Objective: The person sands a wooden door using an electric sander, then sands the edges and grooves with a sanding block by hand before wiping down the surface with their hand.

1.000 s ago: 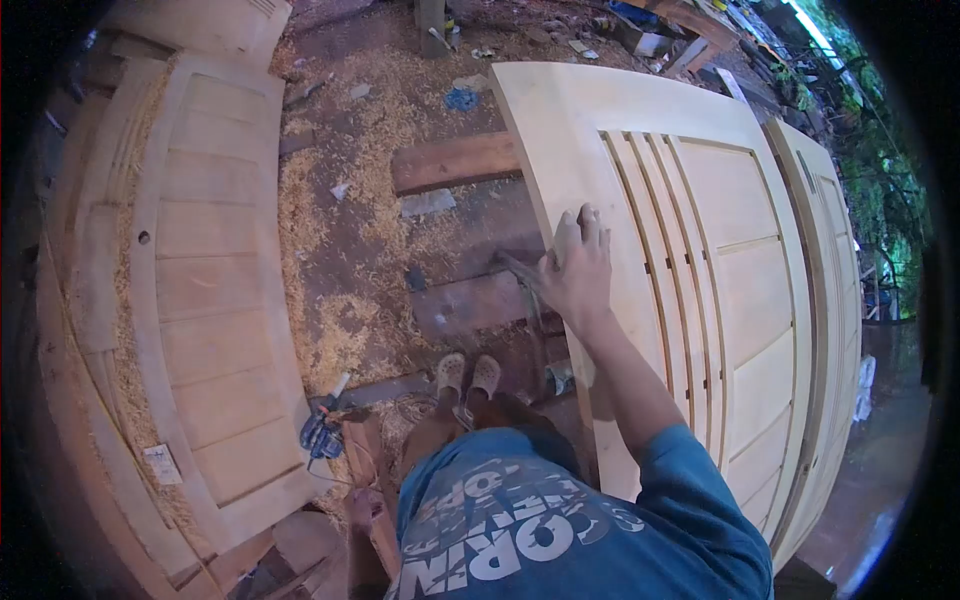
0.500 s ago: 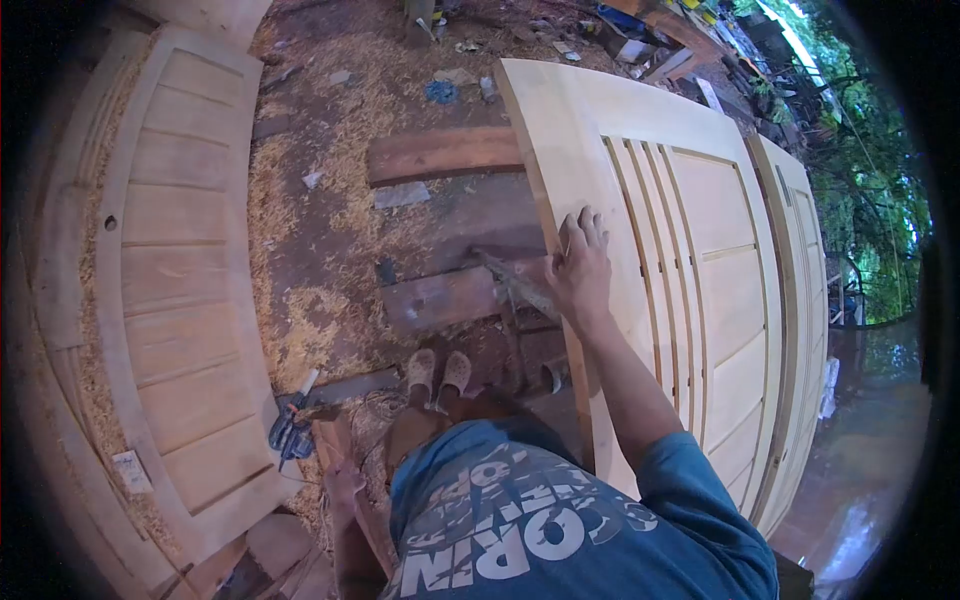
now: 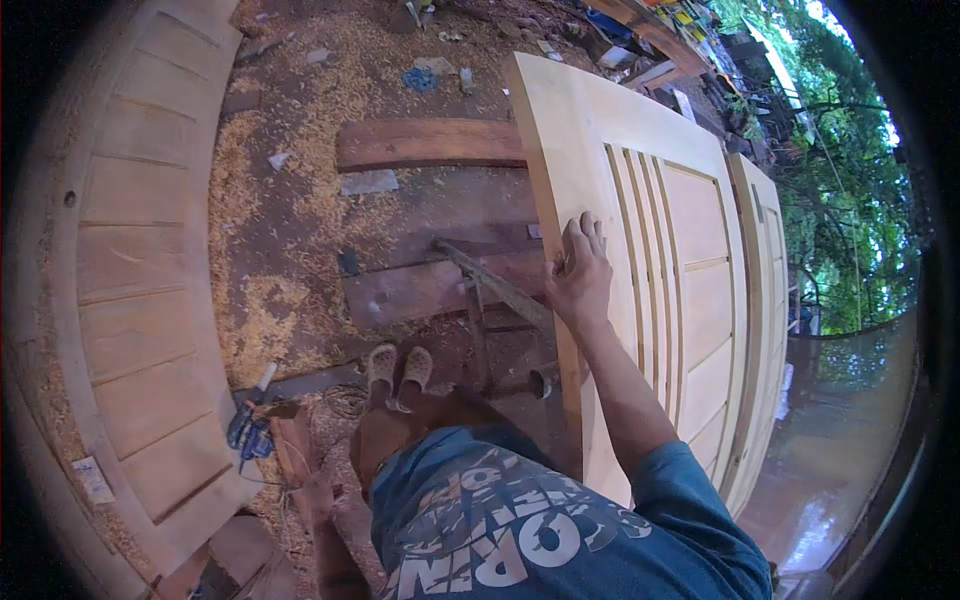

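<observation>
My right hand is closed over the near long edge of a pale wooden door, its fingers curled on the face and its thumb at the edge. Long narrow grooves and recessed panels mark this door, which is tilted, with its side edge showing. My left hand hangs low at the lower left, close to a reddish timber piece. It is dark and blurred, so its fingers and anything in them cannot be made out.
Another panelled door lies at the left. Beyond the near door stands a further door. A blue power tool sits beside my feet. Reddish planks, a slanted bar and wood shavings cover parts of the ground.
The near door has tilted more steeply, showing more of its side edge, with my right hand still on it. The view has shifted, so the left door and ground appear further left.
</observation>
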Demonstrator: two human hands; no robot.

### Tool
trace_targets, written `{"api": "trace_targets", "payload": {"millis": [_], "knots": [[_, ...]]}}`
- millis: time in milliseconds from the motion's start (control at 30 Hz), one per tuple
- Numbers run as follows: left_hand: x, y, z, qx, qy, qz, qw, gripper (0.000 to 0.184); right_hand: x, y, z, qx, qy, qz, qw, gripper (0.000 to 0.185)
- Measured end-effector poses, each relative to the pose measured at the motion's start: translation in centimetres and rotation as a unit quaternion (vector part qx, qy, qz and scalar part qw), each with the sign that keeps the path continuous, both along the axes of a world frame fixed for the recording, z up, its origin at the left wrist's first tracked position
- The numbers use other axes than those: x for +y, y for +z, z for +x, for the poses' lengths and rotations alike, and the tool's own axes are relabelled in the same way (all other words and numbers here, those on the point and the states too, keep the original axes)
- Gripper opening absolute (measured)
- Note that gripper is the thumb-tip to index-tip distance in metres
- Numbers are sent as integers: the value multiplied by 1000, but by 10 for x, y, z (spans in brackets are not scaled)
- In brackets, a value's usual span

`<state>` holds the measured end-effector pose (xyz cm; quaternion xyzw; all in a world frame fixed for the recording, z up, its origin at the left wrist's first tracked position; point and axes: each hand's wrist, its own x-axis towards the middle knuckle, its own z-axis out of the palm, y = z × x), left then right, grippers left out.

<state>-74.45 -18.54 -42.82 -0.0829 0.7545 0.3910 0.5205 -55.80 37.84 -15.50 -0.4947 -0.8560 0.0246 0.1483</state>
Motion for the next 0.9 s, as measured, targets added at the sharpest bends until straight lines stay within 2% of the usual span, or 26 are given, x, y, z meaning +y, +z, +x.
{"api": "trace_targets", "payload": {"millis": [167,267,367,500,633,767,867,900], "knots": [[-6,-24,9,-61,59,-36,996,29,3,-2,19,-23,45,-39,998,79],[-15,-46,18,-87,73,-47,992,31,-14,15,33,36,21,-147,988,86],[-28,-62,33,-111,92,-62,988,34,-42,11,59,0,-7,-118,993,87],[-40,-80,45,-201,79,-130,968,35,-45,11,54,19,-38,-132,990,89],[-93,-126,78,-215,103,-113,965,34,-44,12,52,12,-40,-130,991,85],[-91,-137,81,-204,75,-83,973,37,-39,14,42,-11,-45,-82,996,72],[-10,-74,48,-134,65,-109,983,38,-24,8,22,6,-35,-34,999,57],[-15,-80,43,-135,55,-103,984,38,-19,5,13,20,-31,-18,999,52]]}}
